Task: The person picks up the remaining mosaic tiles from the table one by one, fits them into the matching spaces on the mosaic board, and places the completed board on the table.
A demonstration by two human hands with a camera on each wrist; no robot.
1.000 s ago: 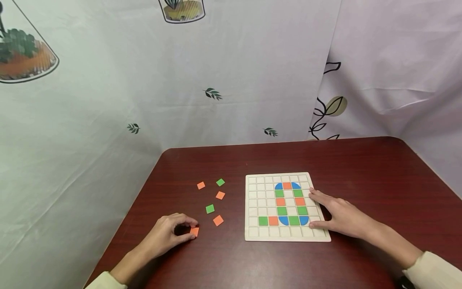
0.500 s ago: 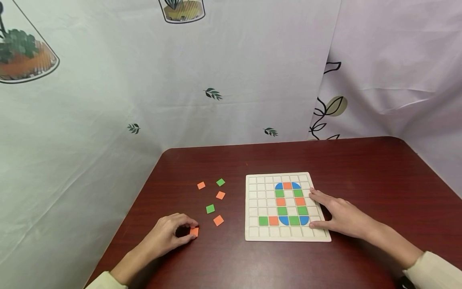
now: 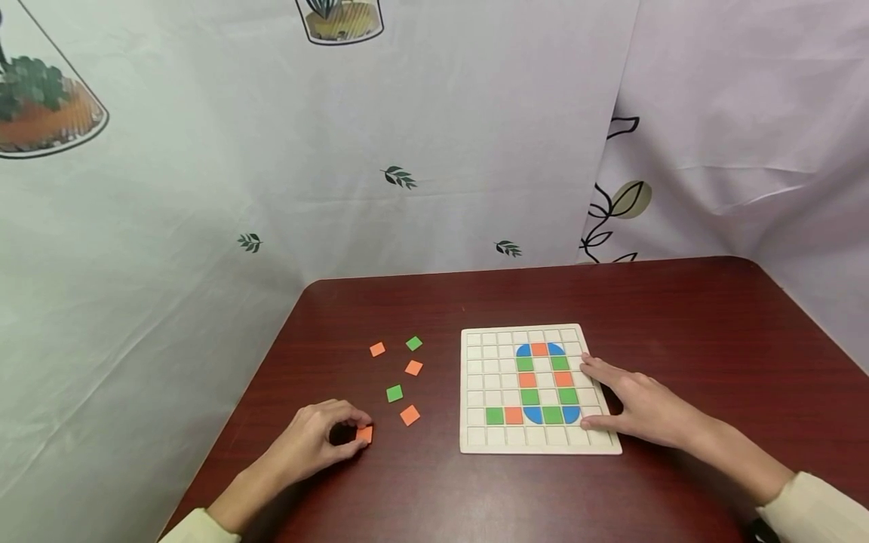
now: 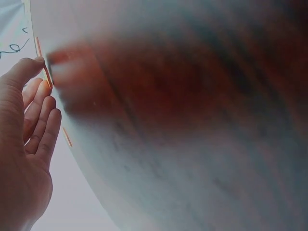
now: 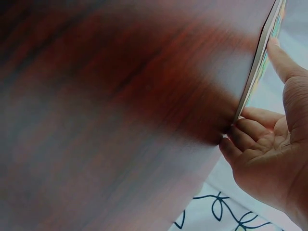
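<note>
At the left of the table, my left hand [image 3: 312, 441] pinches the edge of an orange square tile [image 3: 365, 434] between thumb and fingertips. The left wrist view shows that tile edge-on [image 4: 47, 74], right at the tabletop. My right hand [image 3: 638, 407] rests on the right side of a cream gridded board [image 3: 485, 381], its thumb and forefinger spread and nearly straight over the rim. Seen from the right wrist, the thumb lies along the top while other fingers reach the table beside the edge. Green, orange and blue pieces on the board form a ring with a short tail leftward.
Between the left hand and the board lie loose square tiles, among them a green tile [image 3: 394, 394] and an orange tile [image 3: 410, 415]. All stand on a dark red wooden table [image 3: 434, 490]. A patterned cloth [image 3: 434, 113] hangs behind it.
</note>
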